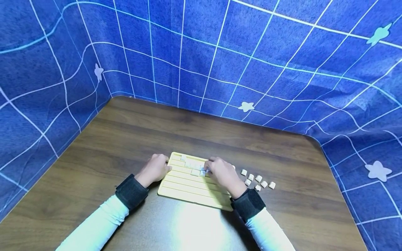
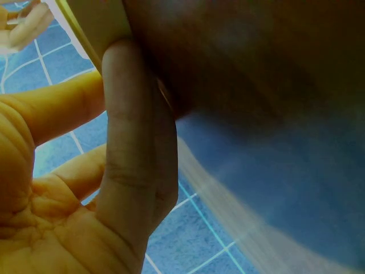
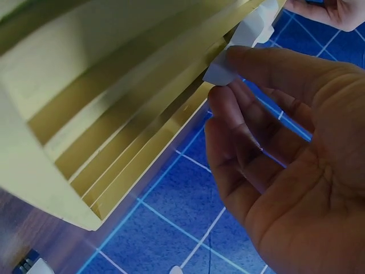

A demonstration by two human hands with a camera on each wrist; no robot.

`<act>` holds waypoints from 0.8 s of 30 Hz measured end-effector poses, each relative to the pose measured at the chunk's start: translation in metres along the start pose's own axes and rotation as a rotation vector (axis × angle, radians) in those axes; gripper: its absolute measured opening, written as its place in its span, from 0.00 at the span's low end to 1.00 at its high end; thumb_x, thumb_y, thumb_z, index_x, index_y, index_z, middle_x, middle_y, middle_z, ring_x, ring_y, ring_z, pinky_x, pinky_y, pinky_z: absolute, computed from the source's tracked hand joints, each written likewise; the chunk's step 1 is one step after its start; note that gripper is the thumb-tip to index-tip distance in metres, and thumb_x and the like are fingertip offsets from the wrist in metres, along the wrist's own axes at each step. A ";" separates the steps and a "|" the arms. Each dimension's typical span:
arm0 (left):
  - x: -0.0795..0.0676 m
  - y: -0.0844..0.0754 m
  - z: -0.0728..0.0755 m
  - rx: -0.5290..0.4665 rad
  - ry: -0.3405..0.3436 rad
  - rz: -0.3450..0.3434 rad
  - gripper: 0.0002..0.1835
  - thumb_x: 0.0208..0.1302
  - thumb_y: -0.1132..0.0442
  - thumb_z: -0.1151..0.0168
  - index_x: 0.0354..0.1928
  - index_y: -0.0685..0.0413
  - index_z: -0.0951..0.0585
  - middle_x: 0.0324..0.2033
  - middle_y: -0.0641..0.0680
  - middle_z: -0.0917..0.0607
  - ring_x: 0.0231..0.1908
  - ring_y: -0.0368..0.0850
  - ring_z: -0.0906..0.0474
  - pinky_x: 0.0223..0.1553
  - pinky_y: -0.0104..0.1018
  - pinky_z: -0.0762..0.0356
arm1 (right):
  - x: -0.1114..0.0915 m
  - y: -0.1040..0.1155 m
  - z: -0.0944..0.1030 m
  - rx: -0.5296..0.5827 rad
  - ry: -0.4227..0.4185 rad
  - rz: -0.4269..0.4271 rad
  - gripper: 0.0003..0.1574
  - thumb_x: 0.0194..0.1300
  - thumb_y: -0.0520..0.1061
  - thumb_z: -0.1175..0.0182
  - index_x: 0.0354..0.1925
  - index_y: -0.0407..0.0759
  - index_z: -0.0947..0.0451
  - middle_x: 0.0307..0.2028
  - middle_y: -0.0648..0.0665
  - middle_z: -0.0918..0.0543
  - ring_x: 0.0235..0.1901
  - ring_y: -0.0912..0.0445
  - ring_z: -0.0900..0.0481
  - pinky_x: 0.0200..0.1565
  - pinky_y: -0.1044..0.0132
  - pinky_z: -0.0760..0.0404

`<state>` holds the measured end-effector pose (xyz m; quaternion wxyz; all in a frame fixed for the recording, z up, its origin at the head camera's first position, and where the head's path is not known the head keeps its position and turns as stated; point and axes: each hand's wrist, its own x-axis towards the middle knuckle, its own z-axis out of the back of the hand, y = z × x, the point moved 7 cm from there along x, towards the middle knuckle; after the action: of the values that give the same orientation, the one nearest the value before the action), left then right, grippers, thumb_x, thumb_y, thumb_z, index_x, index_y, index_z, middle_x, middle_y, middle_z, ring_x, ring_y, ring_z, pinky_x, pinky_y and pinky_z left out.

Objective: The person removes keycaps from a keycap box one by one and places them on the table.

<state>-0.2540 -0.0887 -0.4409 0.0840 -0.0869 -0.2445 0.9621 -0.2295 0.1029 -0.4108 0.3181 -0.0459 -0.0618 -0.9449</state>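
Note:
A pale yellow ridged tray (image 1: 191,190) lies flat on the table, with several white and bluish keycaps (image 1: 195,172) standing in its upper rows. My left hand (image 1: 155,169) grips the tray's left edge; its thumb and fingers meet that edge in the left wrist view. Over the tray's upper right part, my right hand (image 1: 222,172) pinches a white keycap (image 3: 219,71) between thumb and fingertips, right at the row beside other keycaps. The lower rows of the tray hold no keycaps where they show. My right hand hides part of the tray's right side.
Several loose cream keycaps (image 1: 258,178) lie on the wooden table (image 1: 132,129) to the right of the tray. A blue curtain (image 1: 176,52) with white lines and stars hangs around the table's back and sides.

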 end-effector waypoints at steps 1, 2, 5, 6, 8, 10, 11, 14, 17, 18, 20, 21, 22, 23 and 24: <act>0.000 0.000 0.000 0.002 -0.001 0.001 0.08 0.58 0.61 0.37 0.33 0.61 0.18 0.22 0.53 0.21 0.28 0.48 0.26 0.34 0.47 0.25 | 0.000 0.000 0.000 0.002 0.004 -0.002 0.08 0.50 0.35 0.35 0.31 0.46 0.20 0.33 0.48 0.20 0.36 0.51 0.20 0.30 0.60 0.16; 0.000 0.000 0.000 0.001 -0.001 0.002 0.08 0.58 0.61 0.37 0.33 0.60 0.18 0.22 0.53 0.22 0.28 0.48 0.27 0.33 0.46 0.25 | 0.000 0.000 0.000 0.003 0.005 -0.003 0.08 0.50 0.35 0.35 0.31 0.46 0.20 0.33 0.48 0.20 0.36 0.51 0.20 0.30 0.60 0.16; 0.000 0.001 0.000 0.003 0.005 0.010 0.08 0.58 0.61 0.37 0.31 0.59 0.19 0.21 0.53 0.23 0.27 0.48 0.28 0.32 0.45 0.26 | 0.000 0.000 0.001 0.004 0.007 -0.003 0.08 0.50 0.35 0.35 0.31 0.45 0.21 0.32 0.47 0.19 0.35 0.50 0.20 0.30 0.59 0.16; 0.001 0.001 0.000 0.006 0.006 0.011 0.08 0.59 0.61 0.37 0.30 0.59 0.19 0.21 0.52 0.23 0.26 0.48 0.28 0.31 0.44 0.27 | 0.001 0.000 0.001 0.005 0.006 -0.004 0.08 0.50 0.35 0.35 0.31 0.45 0.21 0.32 0.47 0.19 0.35 0.50 0.20 0.30 0.59 0.16; 0.001 0.001 0.000 0.009 0.009 0.014 0.07 0.59 0.60 0.38 0.29 0.58 0.19 0.21 0.52 0.23 0.26 0.48 0.28 0.31 0.44 0.28 | 0.000 0.000 0.001 0.007 0.008 -0.009 0.09 0.50 0.35 0.35 0.31 0.46 0.21 0.33 0.48 0.19 0.35 0.51 0.20 0.30 0.59 0.16; 0.001 0.001 -0.001 0.009 0.013 0.012 0.07 0.59 0.61 0.38 0.29 0.58 0.19 0.21 0.52 0.24 0.26 0.48 0.29 0.30 0.44 0.28 | 0.000 -0.001 0.001 0.007 0.008 -0.015 0.09 0.51 0.35 0.36 0.32 0.47 0.20 0.34 0.48 0.19 0.35 0.51 0.20 0.30 0.59 0.16; 0.001 0.001 -0.001 0.007 0.015 0.012 0.07 0.59 0.61 0.38 0.29 0.58 0.19 0.21 0.53 0.24 0.26 0.48 0.29 0.30 0.43 0.28 | -0.001 -0.001 0.002 0.009 0.007 -0.016 0.09 0.51 0.35 0.36 0.32 0.47 0.20 0.34 0.48 0.19 0.35 0.51 0.20 0.30 0.59 0.16; 0.001 0.001 -0.001 0.006 0.021 0.014 0.07 0.59 0.61 0.38 0.30 0.59 0.19 0.22 0.53 0.23 0.26 0.48 0.29 0.30 0.43 0.28 | -0.003 -0.002 0.004 0.023 0.001 -0.019 0.08 0.52 0.36 0.37 0.32 0.47 0.20 0.34 0.49 0.18 0.35 0.52 0.21 0.29 0.59 0.17; 0.001 0.001 -0.001 0.012 0.020 0.014 0.08 0.59 0.60 0.38 0.31 0.59 0.19 0.22 0.53 0.23 0.27 0.48 0.28 0.31 0.44 0.27 | -0.005 -0.006 0.009 0.042 -0.024 -0.033 0.09 0.51 0.35 0.37 0.32 0.46 0.20 0.34 0.48 0.18 0.34 0.52 0.21 0.28 0.58 0.17; 0.001 0.001 -0.001 0.014 0.020 0.014 0.08 0.59 0.60 0.38 0.30 0.58 0.19 0.22 0.53 0.23 0.27 0.48 0.28 0.31 0.44 0.27 | -0.006 -0.007 0.011 0.045 -0.036 -0.040 0.09 0.51 0.35 0.36 0.33 0.46 0.20 0.33 0.48 0.18 0.34 0.52 0.21 0.29 0.58 0.17; 0.001 0.001 -0.001 0.016 0.020 0.013 0.07 0.59 0.60 0.38 0.30 0.58 0.19 0.22 0.53 0.23 0.27 0.48 0.28 0.31 0.44 0.27 | -0.008 -0.011 0.014 0.045 -0.064 -0.051 0.09 0.50 0.35 0.36 0.32 0.46 0.20 0.33 0.48 0.18 0.34 0.52 0.20 0.29 0.57 0.17; 0.001 0.001 -0.001 0.016 0.022 0.015 0.07 0.59 0.60 0.38 0.30 0.58 0.19 0.22 0.53 0.23 0.27 0.48 0.28 0.31 0.44 0.28 | -0.009 -0.013 0.016 0.048 -0.078 -0.057 0.10 0.49 0.35 0.36 0.32 0.46 0.20 0.33 0.48 0.18 0.34 0.52 0.20 0.29 0.57 0.17; 0.001 0.001 -0.001 0.014 0.023 0.017 0.07 0.59 0.61 0.38 0.31 0.58 0.19 0.22 0.53 0.23 0.27 0.48 0.28 0.30 0.44 0.28 | -0.011 -0.016 0.018 0.048 -0.085 -0.063 0.10 0.49 0.35 0.36 0.32 0.46 0.20 0.32 0.48 0.18 0.33 0.53 0.21 0.28 0.57 0.17; 0.001 0.001 -0.001 0.013 0.023 0.018 0.07 0.59 0.61 0.38 0.31 0.58 0.19 0.22 0.53 0.23 0.26 0.48 0.28 0.30 0.44 0.28 | -0.013 -0.018 0.019 0.049 -0.088 -0.068 0.10 0.49 0.35 0.36 0.31 0.46 0.20 0.32 0.48 0.18 0.33 0.53 0.21 0.28 0.57 0.17; 0.001 0.001 -0.001 0.011 0.024 0.020 0.07 0.59 0.61 0.38 0.31 0.58 0.19 0.22 0.53 0.23 0.26 0.48 0.28 0.30 0.44 0.28 | -0.015 -0.020 0.019 0.052 -0.090 -0.075 0.10 0.49 0.35 0.36 0.31 0.46 0.20 0.32 0.48 0.18 0.32 0.53 0.21 0.28 0.57 0.18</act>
<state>-0.2543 -0.0887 -0.4426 0.0778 -0.1003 -0.2376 0.9630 -0.2293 0.1305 -0.3952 0.2803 -0.0776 -0.1020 -0.9513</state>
